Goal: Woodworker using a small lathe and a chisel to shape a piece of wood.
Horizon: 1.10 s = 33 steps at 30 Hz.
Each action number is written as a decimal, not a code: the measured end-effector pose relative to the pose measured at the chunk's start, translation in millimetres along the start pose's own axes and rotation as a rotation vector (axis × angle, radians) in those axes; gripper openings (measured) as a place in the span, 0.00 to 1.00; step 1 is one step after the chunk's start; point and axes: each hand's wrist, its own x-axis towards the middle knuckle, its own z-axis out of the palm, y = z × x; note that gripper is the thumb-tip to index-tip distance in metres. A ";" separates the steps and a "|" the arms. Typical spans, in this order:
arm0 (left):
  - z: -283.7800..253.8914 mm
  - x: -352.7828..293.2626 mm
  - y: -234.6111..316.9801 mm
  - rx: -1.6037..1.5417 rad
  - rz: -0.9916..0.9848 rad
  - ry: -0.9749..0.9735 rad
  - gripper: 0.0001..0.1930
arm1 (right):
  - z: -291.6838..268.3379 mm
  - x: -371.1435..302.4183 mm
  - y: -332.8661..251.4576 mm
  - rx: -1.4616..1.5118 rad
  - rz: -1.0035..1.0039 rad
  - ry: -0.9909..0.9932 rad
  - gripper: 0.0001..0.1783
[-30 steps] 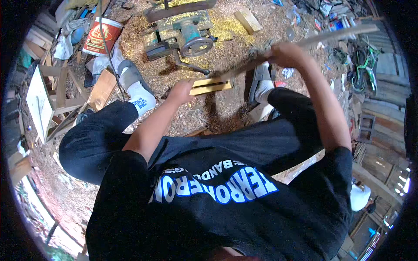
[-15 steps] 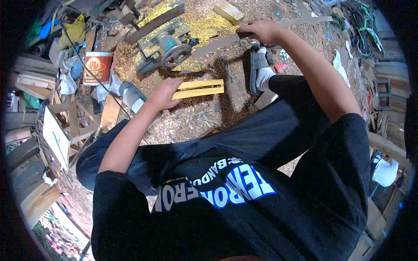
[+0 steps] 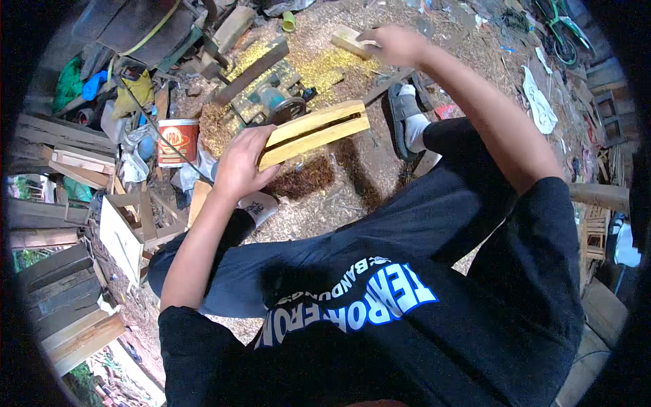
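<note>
My left hand [image 3: 241, 163] is closed round one end of a yellowish wooden piece [image 3: 315, 132] with a long slot down its middle. It is held tilted above the shavings, its far end pointing right. At the upper middle, my right hand [image 3: 399, 46] has its fingers at the right end of a short pale wooden block [image 3: 349, 43] among yellow shavings. The fingers appear to grip that end, though they partly hide it. A grey wooden strip [image 3: 385, 87] lies below my right hand, beside my sandalled foot [image 3: 407, 122].
A machine with a round handwheel [image 3: 291, 110] stands beyond the slotted piece, a dark board [image 3: 254, 70] behind it. To the left are a red and white bucket [image 3: 178, 144], a wooden frame [image 3: 122, 237] and stacked timber [image 3: 61, 285]. A green bicycle [image 3: 563, 30] stands far right.
My right hand has let go of the long grey strip and moved to the short wooden block. My left hand has raised and tilted the slotted piece. The whole view has shifted.
</note>
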 end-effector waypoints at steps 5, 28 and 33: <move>-35.6 14.8 13.1 0.110 0.010 0.066 0.34 | -15.1 -10.1 -57.8 0.224 -0.321 0.206 0.32; -146.9 64.0 -9.0 -0.248 -0.090 0.699 0.52 | -111.0 -1.9 -133.2 -0.122 -0.587 0.947 0.36; -132.5 68.6 -20.4 -0.964 -0.241 0.725 0.33 | -125.8 5.8 -139.9 -0.080 -0.590 0.984 0.34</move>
